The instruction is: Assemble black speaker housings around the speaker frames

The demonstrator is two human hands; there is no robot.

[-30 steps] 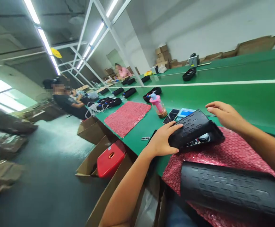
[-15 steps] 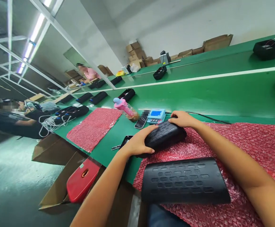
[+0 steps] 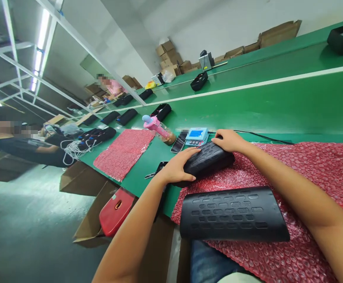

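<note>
Both my hands grip a black speaker housing (image 3: 208, 160) with a pattern of slots, resting on red bubble wrap (image 3: 316, 169). My left hand (image 3: 179, 167) wraps its near left end, the thumb along the lower side. At the far right end, my right hand (image 3: 227, 140) has its fingers curled over the top edge. A second black slotted shell (image 3: 233, 215), curved like a cover, lies nearer to me on the wrap, touched by neither hand. Just beyond the held housing stands a light blue device (image 3: 197, 136) with a screen, beside a phone (image 3: 179, 144).
A bottle with a pink top (image 3: 156, 126) stands behind the phone. Another red bubble wrap sheet (image 3: 124, 153) lies at left. Several black housings sit along the green bench (image 3: 262, 114). A red stool (image 3: 117, 212) is below the bench edge. Co-workers (image 3: 21, 145) sit further left.
The camera view has shifted slightly, so the scene sits a little higher and further right. Both hands keep their hold on the housing, which has hardly moved on the bubble wrap.
</note>
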